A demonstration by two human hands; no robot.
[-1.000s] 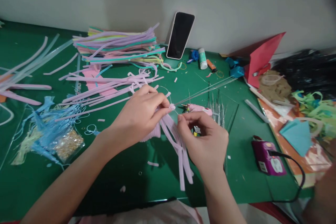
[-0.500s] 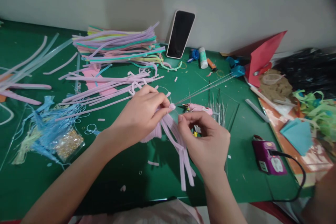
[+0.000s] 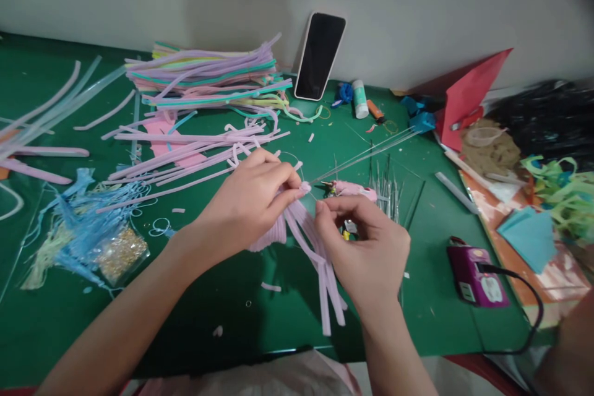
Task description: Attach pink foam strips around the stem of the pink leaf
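My left hand [image 3: 250,198] is closed in a pinch on a bundle of lilac pipe cleaners [image 3: 325,288], just below its small bunched tip. Several loose ends of the bundle hang down between my hands, and part of it is hidden under my left palm. Close by on the right, my right hand [image 3: 366,244] pinches a fine thread [image 3: 313,197] that runs to the bunched tip. A pink glue gun [image 3: 352,190] lies behind my right hand, partly covered by it.
A pile of pastel pipe cleaners [image 3: 208,77] and a leaning phone [image 3: 320,55] stand at the back. Blue tassels [image 3: 83,223] and a bag of gold bits [image 3: 121,250] lie left. Thin silver wires [image 3: 387,189] and a purple box [image 3: 476,275] with a black cable are right.
Both hands keep their grips on the bundle and the thread, almost in the same place. The camera view has shifted very slightly.
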